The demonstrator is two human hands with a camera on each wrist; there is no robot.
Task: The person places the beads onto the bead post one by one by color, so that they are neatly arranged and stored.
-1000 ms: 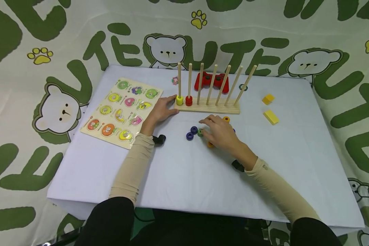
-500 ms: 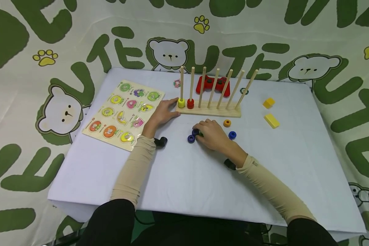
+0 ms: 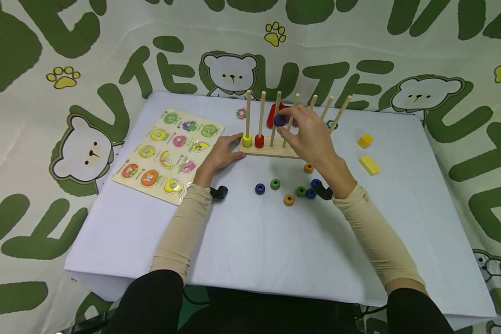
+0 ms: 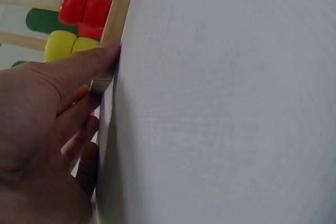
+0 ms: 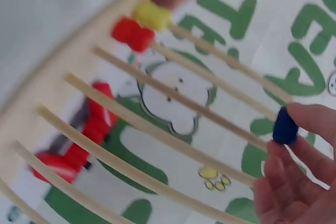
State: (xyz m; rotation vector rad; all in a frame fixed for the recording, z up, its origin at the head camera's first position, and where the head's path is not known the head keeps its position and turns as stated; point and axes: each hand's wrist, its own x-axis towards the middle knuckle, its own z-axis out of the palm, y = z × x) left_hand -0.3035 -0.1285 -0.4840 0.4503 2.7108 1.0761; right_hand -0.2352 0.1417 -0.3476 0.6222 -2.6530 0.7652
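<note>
A wooden rack [image 3: 275,149] with several upright pegs stands mid-table; a yellow ring [image 3: 247,139] sits on its first peg and a red ring [image 3: 259,140] on the second. My right hand [image 3: 306,132] is raised at the pegs and pinches a blue ring [image 3: 279,120] [image 5: 285,126] close to the third peg [image 3: 276,116]. My left hand [image 3: 221,150] rests on the cloth, its thumb [image 4: 84,64] pressed against the rack's left end [image 4: 113,30]. Loose rings lie in front of the rack: blue [image 3: 260,188], green [image 3: 275,184], orange [image 3: 289,200].
A fruit puzzle board [image 3: 167,153] lies to the left. A red game controller [image 3: 275,113] sits behind the rack. Two yellow blocks [image 3: 365,140] [image 3: 369,164] lie to the right. More rings [image 3: 308,168] [image 3: 305,191] lie near my right wrist. White cloth covers the table [image 3: 254,250].
My right hand picked a blue ring from the loose group and lifted it up to the pegs. The left hand stayed at the rack's end.
</note>
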